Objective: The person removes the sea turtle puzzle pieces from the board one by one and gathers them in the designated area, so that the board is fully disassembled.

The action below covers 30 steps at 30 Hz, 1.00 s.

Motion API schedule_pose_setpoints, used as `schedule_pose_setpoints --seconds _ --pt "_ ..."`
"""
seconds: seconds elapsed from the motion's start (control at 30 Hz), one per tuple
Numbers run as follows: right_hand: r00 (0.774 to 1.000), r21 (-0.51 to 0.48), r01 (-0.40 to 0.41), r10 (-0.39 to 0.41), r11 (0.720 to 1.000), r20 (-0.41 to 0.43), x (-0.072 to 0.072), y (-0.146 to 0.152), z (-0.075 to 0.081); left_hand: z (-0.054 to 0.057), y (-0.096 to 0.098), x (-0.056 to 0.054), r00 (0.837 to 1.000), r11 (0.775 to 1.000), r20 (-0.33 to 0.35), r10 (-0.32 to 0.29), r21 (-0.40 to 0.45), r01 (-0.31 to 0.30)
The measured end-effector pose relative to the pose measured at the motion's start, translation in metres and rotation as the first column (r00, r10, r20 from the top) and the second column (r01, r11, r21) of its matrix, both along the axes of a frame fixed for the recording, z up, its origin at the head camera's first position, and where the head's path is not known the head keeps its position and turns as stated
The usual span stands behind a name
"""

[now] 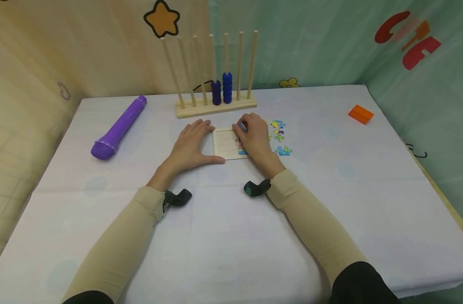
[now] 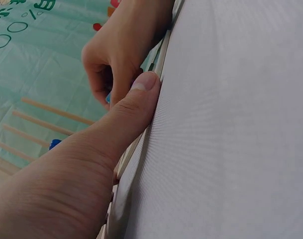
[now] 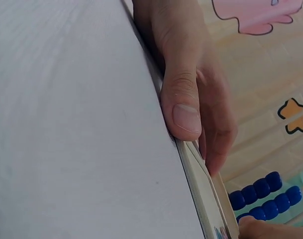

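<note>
A shallow wooden puzzle tray (image 1: 225, 144) lies on the white table, with a few colored pieces set in its right part. My left hand (image 1: 193, 145) steadies its left side, thumb along the near edge and fingers stretched toward the far corner. In the right wrist view, that thumb (image 3: 186, 117) rests at the tray's rim. My right hand (image 1: 255, 137) pinches a small blue puzzle piece (image 1: 242, 126) over the tray's right side, hiding much of that side. Loose jigsaw pieces (image 1: 283, 151) in blue, yellow and green lie just right of the hand.
Behind the tray stands a wooden peg rack (image 1: 216, 108) with dark blue beads (image 1: 227, 88) on two of its rods. A purple microphone-shaped toy (image 1: 119, 128) lies at left. Far right is an orange block (image 1: 360, 114). Printed curtains enclose the table's back and sides.
</note>
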State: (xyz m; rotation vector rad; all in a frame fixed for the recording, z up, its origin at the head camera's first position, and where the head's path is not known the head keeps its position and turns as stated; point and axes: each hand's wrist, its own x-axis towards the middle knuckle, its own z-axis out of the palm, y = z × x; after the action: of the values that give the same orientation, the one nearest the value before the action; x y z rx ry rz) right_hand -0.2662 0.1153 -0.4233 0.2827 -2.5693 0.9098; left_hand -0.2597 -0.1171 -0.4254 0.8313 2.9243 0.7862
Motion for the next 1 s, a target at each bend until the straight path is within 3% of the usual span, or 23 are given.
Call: schedule_pose_setpoints --seconds 0.13,0.23,0.5,0.6,0.8,1.0 --pt "1.0 -0.122 -0.001 -0.002 0.993 -0.026 0.001 0.002 0.005 0.001 0.0 0.001 1.0 1.0 0.004 0.0 0.002 0.0" --pt "1.0 -0.178 0.013 -0.013 0.984 -0.002 0.0 0.008 0.012 0.002 0.001 0.002 1.0 1.0 0.005 -0.003 0.002 0.003" --pt "0.974 -0.234 0.131 -0.082 0.963 0.211 0.004 0.047 0.033 0.001 0.001 0.002 1.0 1.0 0.002 -0.001 0.001 0.001" --pt "0.968 -0.256 0.19 -0.138 0.948 0.208 0.006 0.068 0.032 0.001 0.001 0.002 1.0 1.0 0.005 -0.001 0.003 0.001" --pt "0.938 -0.321 0.344 -0.303 0.883 0.171 0.005 0.105 0.023 0.002 0.001 0.001 1.0 1.0 0.003 0.001 -0.002 -0.001" --pt "0.913 -0.283 0.407 -0.38 0.868 0.149 -0.002 0.125 0.013 -0.001 0.001 0.0 1.0 1.0 -0.002 -0.002 0.011 0.002"
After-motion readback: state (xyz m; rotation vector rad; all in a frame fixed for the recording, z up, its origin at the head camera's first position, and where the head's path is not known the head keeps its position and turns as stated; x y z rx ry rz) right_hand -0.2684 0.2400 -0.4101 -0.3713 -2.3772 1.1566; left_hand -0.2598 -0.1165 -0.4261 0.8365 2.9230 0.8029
